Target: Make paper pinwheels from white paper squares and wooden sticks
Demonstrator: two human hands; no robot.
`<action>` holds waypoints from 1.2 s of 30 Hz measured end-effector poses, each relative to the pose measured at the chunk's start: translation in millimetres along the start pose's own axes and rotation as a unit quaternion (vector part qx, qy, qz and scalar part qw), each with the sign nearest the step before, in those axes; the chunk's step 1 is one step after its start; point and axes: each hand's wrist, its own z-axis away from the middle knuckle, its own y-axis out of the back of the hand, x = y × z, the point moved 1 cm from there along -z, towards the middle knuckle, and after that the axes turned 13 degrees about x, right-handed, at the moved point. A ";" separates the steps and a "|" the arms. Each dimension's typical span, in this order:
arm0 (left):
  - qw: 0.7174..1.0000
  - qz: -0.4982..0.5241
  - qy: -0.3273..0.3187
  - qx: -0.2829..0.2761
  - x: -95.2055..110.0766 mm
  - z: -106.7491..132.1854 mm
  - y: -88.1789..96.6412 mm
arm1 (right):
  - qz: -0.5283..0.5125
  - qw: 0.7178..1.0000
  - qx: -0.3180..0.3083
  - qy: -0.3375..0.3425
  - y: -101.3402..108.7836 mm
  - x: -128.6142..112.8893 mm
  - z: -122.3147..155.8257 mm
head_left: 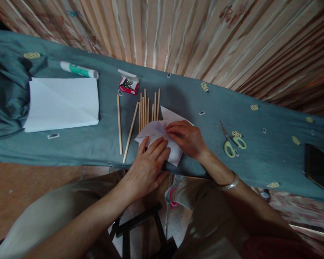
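Note:
A white sheet of paper, partly folded with pointed corners, lies near the table's front edge. My left hand rests flat on its near left part, fingers stretched out and slightly apart. My right hand is closed in a pinch on a raised fold at the middle of the paper. Several wooden sticks stick out from behind the paper, their near ends hidden by it. Two more sticks lie to the left, one straight and one slanted.
Left on the blue-green cloth lie a stack of white paper and a glue stick. An open red box holds small metal pieces. Scissors with green handles and a dark phone lie right. Curtains hang behind.

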 end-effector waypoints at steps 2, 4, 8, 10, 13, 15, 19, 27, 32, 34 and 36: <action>1.000 -0.001 0.001 -0.003 0.4 -0.3 0.4 | -0.001 1.000 0.003 0.007 -1.2 0.8 0.3; 1.000 -0.002 0.001 -0.003 0.6 -0.7 0.5 | 0.001 1.000 0.000 0.005 -2.1 1.8 0.4; 1.000 -0.004 -0.001 0.004 0.2 -0.2 -0.9 | 0.003 1.000 -0.009 -0.002 -2.9 2.6 0.4; 1.000 -0.005 -0.003 0.006 0.2 0.3 -1.5 | 0.001 1.000 -0.008 0.002 -3.1 2.4 0.3; 1.000 -0.005 -0.004 0.007 0.7 0.7 -1.4 | 0.002 1.000 -0.009 0.003 -3.5 2.1 0.4; 1.000 -0.004 -0.003 0.005 0.8 0.5 -1.1 | 0.004 1.000 -0.013 0.003 -3.9 2.1 0.4; 1.000 -0.002 -0.002 0.004 0.5 -0.3 -0.9 | 0.003 1.000 -0.010 0.010 -4.5 2.7 0.3; 1.000 -0.003 0.001 0.002 0.7 0.0 -1.8 | 0.017 0.999 -0.019 0.024 -4.1 2.5 0.8; 1.000 0.001 -0.001 0.007 0.5 -0.1 -1.0 | 0.045 0.998 -0.017 0.050 -3.0 -1.6 6.3; 1.000 0.001 -0.002 0.010 0.5 -0.2 -0.5 | 0.055 0.997 -0.017 0.059 -2.0 -4.7 10.3; 1.000 0.000 -0.002 0.011 0.4 -0.2 0.0 | 0.069 0.996 -0.021 0.061 -0.8 -7.7 14.7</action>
